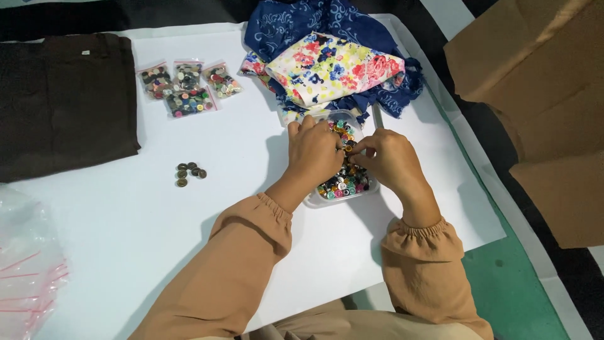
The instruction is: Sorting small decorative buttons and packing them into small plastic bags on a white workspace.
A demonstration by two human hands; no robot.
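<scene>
Two hands work over one clear plastic tray (313, 200) filled with mixed coloured buttons (343, 184). The tray stands on the white desk (239, 164), just in front of a heap of folded fabric: a floral cloth (333, 66) lying on a blue patterned cloth (283, 25).

I read the left hand (318, 151) as resting on the buttons with its fingers curled down into the tray. I cannot tell whether that grip holds a button, because the knuckles hide the fingertips. The right hand (389, 157) sits at the tray's right edge with thumb and forefinger pinched narrow, apparently closed on one small button, though the piece itself is too small to confirm.

Step in hand, by my judgement: sorting through the tray and picking out single buttons.

A small cluster of dark buttons (190, 172) lies on the desk, well apart to the left of the tray. Three small clear bags of buttons (187, 85) lie beyond it, near a folded dark brown garment (63, 101). A stack of clear zip bags (25, 271) lies at the near left corner. Brown cardboard (541, 94) stands off the desk to the right.

The next move calls for a fine pinch and a clean lift clear of the neighbouring buttons.
</scene>
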